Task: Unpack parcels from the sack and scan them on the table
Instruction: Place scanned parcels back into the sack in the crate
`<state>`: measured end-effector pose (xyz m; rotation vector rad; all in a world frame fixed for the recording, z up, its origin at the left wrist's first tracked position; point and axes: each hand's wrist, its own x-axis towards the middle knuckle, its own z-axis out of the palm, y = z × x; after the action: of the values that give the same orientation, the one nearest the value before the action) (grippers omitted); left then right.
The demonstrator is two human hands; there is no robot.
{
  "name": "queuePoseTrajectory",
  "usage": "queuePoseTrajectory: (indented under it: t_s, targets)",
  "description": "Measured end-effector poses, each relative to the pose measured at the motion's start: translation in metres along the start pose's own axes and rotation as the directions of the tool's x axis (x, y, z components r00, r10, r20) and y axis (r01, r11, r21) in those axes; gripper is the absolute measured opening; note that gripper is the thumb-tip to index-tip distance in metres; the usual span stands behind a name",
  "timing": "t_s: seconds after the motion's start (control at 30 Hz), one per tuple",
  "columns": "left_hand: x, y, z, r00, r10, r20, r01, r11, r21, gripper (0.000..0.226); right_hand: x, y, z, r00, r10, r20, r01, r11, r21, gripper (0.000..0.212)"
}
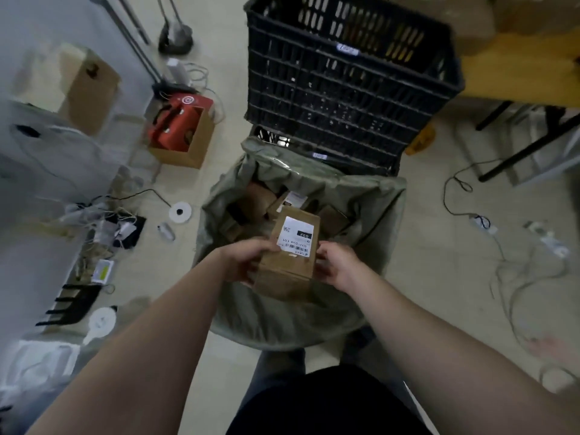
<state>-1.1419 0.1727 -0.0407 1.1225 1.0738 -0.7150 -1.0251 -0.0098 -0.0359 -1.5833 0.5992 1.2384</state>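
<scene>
An open grey-green sack stands on the floor right in front of me, with several brown cardboard parcels inside. Over its mouth I hold one brown parcel with a white barcode label on top. My left hand grips the parcel's left side, fingers curled round its edge. My right hand grips its right side. The table is hardly in view; only a yellow-brown top shows at the upper right.
A tall black plastic crate stands just behind the sack. An open carton with a red box sits on the floor to the left, amid cables, a tape roll and clutter. Loose cables lie on the right.
</scene>
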Motion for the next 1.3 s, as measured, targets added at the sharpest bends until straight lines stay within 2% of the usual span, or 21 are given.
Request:
queuePoseTrajectory:
  t_s: [0.07,0.13,0.27,0.37,0.47,0.57,0.87,1.07,1.13,1.2,1.3]
  targets:
    - [0.023,0.002,-0.006,1.000,0.004,-0.004,-0.004,1.000,-0.014,0.066,0.009,0.006,0.007,0.998,0.032,-0.059,-0.028,0.997,0.074,0.017]
    - [0.047,0.004,-0.008,1.000,-0.002,-0.014,0.002,1.000,0.003,0.058,0.018,0.010,0.011,0.993,0.101,-0.067,-0.091,0.986,0.142,0.015]
    - [0.091,0.012,-0.007,1.000,-0.010,-0.010,0.010,0.999,-0.032,0.038,0.043,0.018,0.016,0.964,0.266,0.029,-0.265,0.932,0.248,0.030]
    - [0.115,0.022,-0.004,0.999,0.006,0.033,-0.002,0.994,-0.108,0.033,0.064,0.026,0.018,0.954,0.289,0.084,-0.300,0.885,0.356,0.036]
    - [0.143,0.032,-0.007,1.000,0.011,0.021,-0.008,0.985,-0.173,0.043,0.085,0.030,0.024,0.963,0.249,0.098,-0.267,0.861,0.432,0.040]
    - [0.170,0.039,-0.015,1.000,0.001,0.005,0.000,0.978,-0.211,0.048,0.106,0.027,0.032,0.978,0.202,0.048,-0.202,0.879,0.431,0.042]
    - [0.211,0.041,-0.031,1.000,0.008,-0.011,-0.011,0.967,-0.254,0.049,0.145,0.021,0.045,0.986,0.164,-0.001,-0.148,0.890,0.431,0.037]
    - [0.215,0.042,-0.017,0.994,0.068,0.083,-0.054,0.985,-0.165,0.055,0.141,0.024,0.036,0.982,0.181,-0.057,-0.123,0.836,0.535,0.034]
    - [0.214,0.041,-0.010,0.990,0.077,0.119,-0.061,0.990,-0.127,0.054,0.135,0.029,0.029,0.979,0.188,-0.083,-0.117,0.841,0.528,0.039]
    - [0.215,0.041,-0.002,0.984,0.078,0.163,-0.061,0.992,-0.107,0.046,0.131,0.031,0.024,0.974,0.184,-0.132,-0.092,0.856,0.509,0.054]
    - [0.218,0.042,0.013,0.971,0.063,0.230,-0.036,0.992,-0.120,0.042,0.128,0.025,0.015,0.952,0.157,-0.261,-0.042,0.917,0.397,0.068]
